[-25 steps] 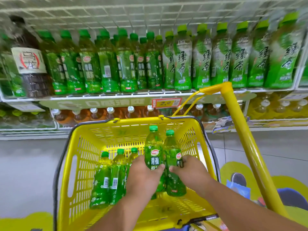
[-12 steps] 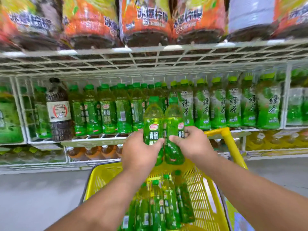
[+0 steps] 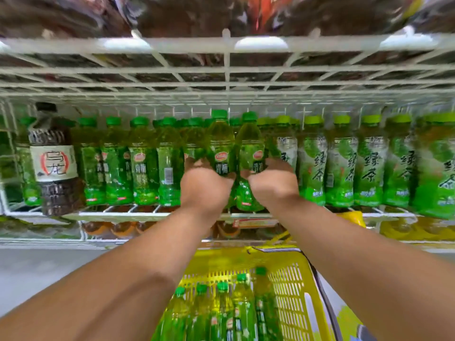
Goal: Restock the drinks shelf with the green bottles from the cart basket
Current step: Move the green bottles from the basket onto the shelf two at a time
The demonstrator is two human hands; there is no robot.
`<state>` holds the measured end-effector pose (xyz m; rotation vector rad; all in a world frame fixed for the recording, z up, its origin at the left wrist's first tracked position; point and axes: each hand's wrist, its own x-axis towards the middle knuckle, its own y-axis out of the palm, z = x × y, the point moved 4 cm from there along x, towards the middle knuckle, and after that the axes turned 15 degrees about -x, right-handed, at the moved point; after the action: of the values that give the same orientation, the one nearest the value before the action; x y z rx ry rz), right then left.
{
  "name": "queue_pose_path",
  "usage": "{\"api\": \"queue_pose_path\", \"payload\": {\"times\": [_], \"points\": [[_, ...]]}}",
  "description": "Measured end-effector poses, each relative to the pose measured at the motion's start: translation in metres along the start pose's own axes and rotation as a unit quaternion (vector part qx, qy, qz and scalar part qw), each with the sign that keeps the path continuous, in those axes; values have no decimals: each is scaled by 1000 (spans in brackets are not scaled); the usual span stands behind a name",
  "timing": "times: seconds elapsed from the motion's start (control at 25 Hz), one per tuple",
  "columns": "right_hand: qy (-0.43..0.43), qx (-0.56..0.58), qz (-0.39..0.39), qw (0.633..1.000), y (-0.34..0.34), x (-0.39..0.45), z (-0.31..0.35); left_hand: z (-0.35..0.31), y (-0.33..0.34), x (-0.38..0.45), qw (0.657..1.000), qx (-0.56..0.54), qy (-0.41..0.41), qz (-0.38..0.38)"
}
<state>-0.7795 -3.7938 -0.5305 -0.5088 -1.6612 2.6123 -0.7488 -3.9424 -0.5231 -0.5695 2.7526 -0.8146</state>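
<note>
Two green bottles stand upright side by side at the centre of the frame, at the front edge of the wire drinks shelf (image 3: 152,214): the left bottle (image 3: 221,143) is grasped by the left hand (image 3: 205,182), the right bottle (image 3: 250,148) by the right hand (image 3: 272,182), fingers curled round each. Shelved green bottles (image 3: 144,163) line the row on both sides, and a dark bottle (image 3: 53,158) stands at far left. At lower centre, the yellow cart basket (image 3: 294,291) holds more green bottles (image 3: 242,311).

A shop: wire shelves (image 3: 229,70) of bottled drinks (image 3: 342,158), yellow basket (image 3: 290,279).
</note>
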Motion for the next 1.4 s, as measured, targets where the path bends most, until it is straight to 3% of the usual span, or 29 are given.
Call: {"api": "queue_pose_path", "payload": {"times": [0.28, 0.56, 0.64, 0.76, 0.84, 0.96, 1.08, 1.28, 1.4], "points": [[16, -79, 18, 997, 17, 16, 0, 10, 26, 19, 993, 95, -64, 30], [9, -96, 57, 994, 9, 12, 4, 1, 32, 26, 973, 211, -35, 88], [-28, -108, 16, 994, 6, 0, 6, 6, 24, 14, 969, 226, 1, 99], [-73, -93, -70, 991, 4, -22, 4, 18, 5, -4, 937, 321, 112, 85], [-86, -99, -61, 989, 10, -35, 0, 28, -9, -14, 913, 361, 177, 69], [-162, -119, -41, 979, 25, -61, -10, 52, -23, -34, 890, 374, 240, 106], [-230, -128, -56, 963, 49, -99, -25, 84, -42, -58, 893, 361, 240, 121], [-249, -151, -42, 956, 90, -156, -44, 127, -81, -110, 907, 330, 241, 104], [-239, -173, -16, 955, 114, -188, -60, 160, -96, -141, 923, 314, 194, 113]]}}
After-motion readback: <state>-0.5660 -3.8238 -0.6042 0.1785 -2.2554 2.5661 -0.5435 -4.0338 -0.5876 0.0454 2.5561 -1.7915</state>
